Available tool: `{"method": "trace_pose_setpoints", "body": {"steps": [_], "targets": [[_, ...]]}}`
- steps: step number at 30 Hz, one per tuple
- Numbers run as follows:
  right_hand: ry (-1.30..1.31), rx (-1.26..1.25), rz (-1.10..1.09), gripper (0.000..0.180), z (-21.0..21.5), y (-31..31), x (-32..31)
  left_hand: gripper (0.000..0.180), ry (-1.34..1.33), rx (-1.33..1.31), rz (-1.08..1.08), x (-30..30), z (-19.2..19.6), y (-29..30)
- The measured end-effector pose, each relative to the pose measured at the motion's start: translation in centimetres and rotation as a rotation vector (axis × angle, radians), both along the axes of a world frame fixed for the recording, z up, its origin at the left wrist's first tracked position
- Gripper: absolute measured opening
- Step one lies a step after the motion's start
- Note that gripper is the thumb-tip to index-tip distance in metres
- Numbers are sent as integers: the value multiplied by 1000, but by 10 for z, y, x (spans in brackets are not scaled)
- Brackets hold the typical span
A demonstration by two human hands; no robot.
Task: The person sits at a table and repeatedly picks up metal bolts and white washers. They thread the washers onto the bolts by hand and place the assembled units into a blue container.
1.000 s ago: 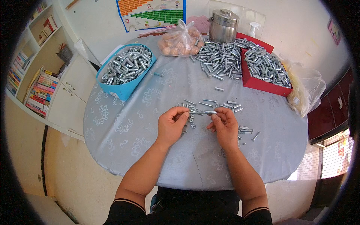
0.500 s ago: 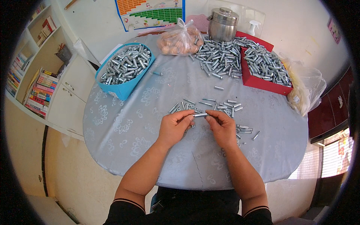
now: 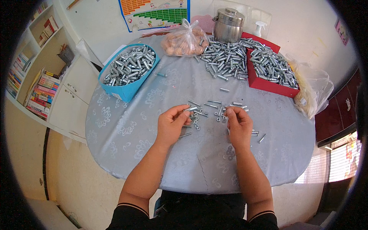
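My left hand [image 3: 171, 124] pinches a short silver metal sleeve [image 3: 190, 109] between thumb and forefinger, above the grey tablecloth. My right hand [image 3: 239, 123] hovers a little to the right with its fingertips curled over small loose parts; whether it grips one is hidden. Between and beyond the hands lies a scatter of silver bolts, sleeves and washers [image 3: 214, 106]. Both forearms come in from the lower edge.
A blue tray [image 3: 123, 92] full of silver sleeves stands at the back left. A red box [image 3: 268, 86] of bolts and a loose heap [image 3: 222, 61] sit at the back right, with a steel pot [image 3: 229, 25] and plastic bags [image 3: 186, 40] behind. Shelves stand left.
The hands held one part together in the middle; now they have drawn apart, the left keeping the sleeve and the right shifted toward the scattered parts.
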State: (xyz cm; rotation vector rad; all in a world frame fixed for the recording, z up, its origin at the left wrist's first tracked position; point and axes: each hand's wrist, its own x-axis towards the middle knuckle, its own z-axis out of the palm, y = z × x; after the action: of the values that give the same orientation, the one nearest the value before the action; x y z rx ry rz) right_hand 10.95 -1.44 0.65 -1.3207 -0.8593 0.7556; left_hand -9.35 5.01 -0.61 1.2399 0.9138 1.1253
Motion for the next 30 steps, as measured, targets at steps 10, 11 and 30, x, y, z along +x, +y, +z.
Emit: {"method": "trace_pose_setpoints", "body": {"steps": [10,11,30], "targets": [[-196,23,-88,11,8,4,8,22,10,28,72,-1,-1,2],[-235,14,-80,11,10,3,10,22,5,26,72,-1,-2,1],[-1033,-279,61,15,-6,-7,28,22,41,12,-51,5,-8,-4]]}}
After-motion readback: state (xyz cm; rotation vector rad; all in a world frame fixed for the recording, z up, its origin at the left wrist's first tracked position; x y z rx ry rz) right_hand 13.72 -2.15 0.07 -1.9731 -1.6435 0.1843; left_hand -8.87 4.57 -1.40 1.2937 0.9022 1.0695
